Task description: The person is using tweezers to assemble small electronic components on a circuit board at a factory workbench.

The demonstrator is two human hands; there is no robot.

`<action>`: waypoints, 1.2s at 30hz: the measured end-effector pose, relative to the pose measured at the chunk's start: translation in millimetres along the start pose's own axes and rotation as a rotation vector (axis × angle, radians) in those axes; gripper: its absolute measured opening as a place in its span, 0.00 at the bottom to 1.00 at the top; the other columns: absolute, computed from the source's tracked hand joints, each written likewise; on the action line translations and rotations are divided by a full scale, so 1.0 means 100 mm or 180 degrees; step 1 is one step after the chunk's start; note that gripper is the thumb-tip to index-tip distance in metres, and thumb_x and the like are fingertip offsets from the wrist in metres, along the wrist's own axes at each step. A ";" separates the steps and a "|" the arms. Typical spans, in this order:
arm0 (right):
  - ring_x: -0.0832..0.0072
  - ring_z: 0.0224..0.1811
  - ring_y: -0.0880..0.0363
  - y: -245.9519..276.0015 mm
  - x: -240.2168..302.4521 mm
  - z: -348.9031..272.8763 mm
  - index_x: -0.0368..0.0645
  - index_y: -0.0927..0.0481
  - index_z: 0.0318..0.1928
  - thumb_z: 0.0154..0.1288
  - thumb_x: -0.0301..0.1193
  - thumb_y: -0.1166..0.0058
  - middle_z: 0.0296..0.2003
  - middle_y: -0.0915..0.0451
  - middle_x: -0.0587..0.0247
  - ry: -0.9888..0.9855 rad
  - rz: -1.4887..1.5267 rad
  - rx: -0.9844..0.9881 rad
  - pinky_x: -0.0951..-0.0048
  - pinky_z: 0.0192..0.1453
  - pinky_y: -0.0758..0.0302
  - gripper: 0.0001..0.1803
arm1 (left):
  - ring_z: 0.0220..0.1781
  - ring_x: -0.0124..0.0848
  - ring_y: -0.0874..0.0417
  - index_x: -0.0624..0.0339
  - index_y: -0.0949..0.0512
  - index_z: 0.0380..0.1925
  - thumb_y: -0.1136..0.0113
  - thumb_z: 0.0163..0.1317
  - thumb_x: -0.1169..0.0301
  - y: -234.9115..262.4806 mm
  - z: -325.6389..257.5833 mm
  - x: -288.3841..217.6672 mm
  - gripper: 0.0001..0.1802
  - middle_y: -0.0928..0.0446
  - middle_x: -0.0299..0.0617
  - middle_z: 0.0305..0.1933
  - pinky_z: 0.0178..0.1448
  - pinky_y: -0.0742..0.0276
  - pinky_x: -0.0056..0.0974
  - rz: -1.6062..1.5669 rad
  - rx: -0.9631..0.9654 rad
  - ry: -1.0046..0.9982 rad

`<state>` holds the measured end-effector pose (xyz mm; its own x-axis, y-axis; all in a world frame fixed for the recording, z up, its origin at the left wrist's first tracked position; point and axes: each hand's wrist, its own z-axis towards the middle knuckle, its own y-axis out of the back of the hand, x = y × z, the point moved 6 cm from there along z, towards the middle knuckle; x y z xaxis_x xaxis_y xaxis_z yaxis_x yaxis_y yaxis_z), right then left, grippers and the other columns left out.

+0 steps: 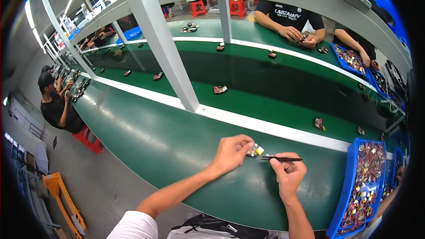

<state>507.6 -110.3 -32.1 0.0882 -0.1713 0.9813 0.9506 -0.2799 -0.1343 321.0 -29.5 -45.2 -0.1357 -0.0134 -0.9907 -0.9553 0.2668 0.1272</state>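
Observation:
My left hand [232,152] is closed on the edge of a small electronic assembly [256,149], dark with yellow and white parts, held just over the green worktop. Between the thumb and fingers of my right hand [288,170] is a pair of black tweezers [290,159], lying level. Their thin tips point left and reach the near side of the assembly; I cannot tell whether they grip any part of it. My fingers hide the assembly's left end.
At right stands a blue tray [349,168] full of small red and white wired parts. Beyond a white rail [239,119], a green conveyor [186,68] carries scattered assemblies. A grey post [166,48] rises ahead. Co-workers sit across the belt and at far left, near a red stool [87,139].

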 end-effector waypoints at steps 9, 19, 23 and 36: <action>0.92 0.23 0.30 0.10 -0.08 0.01 0.33 0.19 0.39 0.60 0.16 0.32 0.32 0.15 0.63 0.0222 -0.0172 -0.0157 0.88 0.26 0.37 0.08 | 0.19 0.21 0.21 0.69 0.18 0.45 0.39 0.72 0.75 -0.21 -0.05 0.13 0.08 0.15 0.42 0.31 0.19 0.29 0.27 -0.0206 0.0010 -0.0372; 0.95 0.15 0.39 0.09 -0.13 0.05 0.35 0.15 0.38 0.59 0.18 0.29 0.17 0.26 0.78 0.0504 -0.0530 0.0010 0.85 0.20 0.49 0.08 | 0.20 0.21 0.20 0.72 0.18 0.46 0.40 0.73 0.76 -0.23 -0.02 0.11 0.09 0.17 0.40 0.27 0.19 0.29 0.26 -0.0151 0.0026 -0.0364; 0.95 0.14 0.40 0.11 -0.10 0.05 0.36 0.14 0.37 0.58 0.20 0.27 0.14 0.28 0.79 0.0670 -0.0951 -0.0114 0.84 0.20 0.49 0.08 | 0.20 0.21 0.19 0.73 0.18 0.46 0.40 0.72 0.76 -0.26 -0.05 0.09 0.09 0.17 0.41 0.27 0.19 0.28 0.26 -0.0121 0.0022 -0.0413; 0.95 0.16 0.41 0.14 -0.16 0.09 0.35 0.14 0.39 0.60 0.21 0.28 0.16 0.26 0.79 0.0323 -0.0857 -0.0157 0.83 0.20 0.49 0.08 | 0.22 0.26 0.16 0.74 0.21 0.48 0.42 0.73 0.78 -0.29 -0.07 0.09 0.10 0.17 0.44 0.29 0.20 0.23 0.28 -0.0343 0.0107 -0.0445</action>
<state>522.1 -103.5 -48.5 -0.1980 -0.1775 0.9640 0.9199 -0.3734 0.1202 345.7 -44.1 -57.7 0.0070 0.0898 -0.9959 -0.9527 0.3031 0.0206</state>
